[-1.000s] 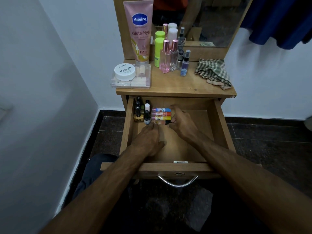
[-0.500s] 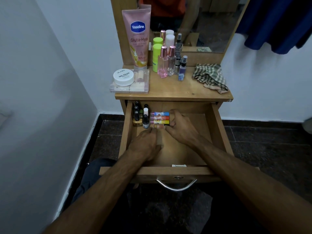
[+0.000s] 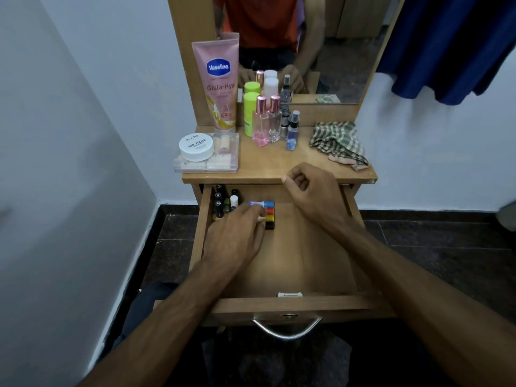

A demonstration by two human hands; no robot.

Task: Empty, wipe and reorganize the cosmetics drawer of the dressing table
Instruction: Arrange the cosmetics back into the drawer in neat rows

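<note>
Right hand (image 3: 312,194) has risen, curled empty; left hand (image 3: 237,233) presses sticks (image 3: 268,210) lying crosswise under its fingertips, nearer.

Wooden drawer (image 3: 312,263) pulled open; dark nail-polish bottles (image 3: 220,202) upright in back-left corner; coloured tubes (image 3: 268,210) stacked beside them; checked cloth (image 3: 337,143) crumpled on desk (image 3: 279,166).

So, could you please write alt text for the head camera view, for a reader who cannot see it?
A person's left hand rests on colourful lip balm tubes in the open drawer of a wooden dressing table, beside nail polish bottles; the right hand hangs curled above the drawer. Lotion tube, perfume bottles and checked cloth stand on top.
</note>
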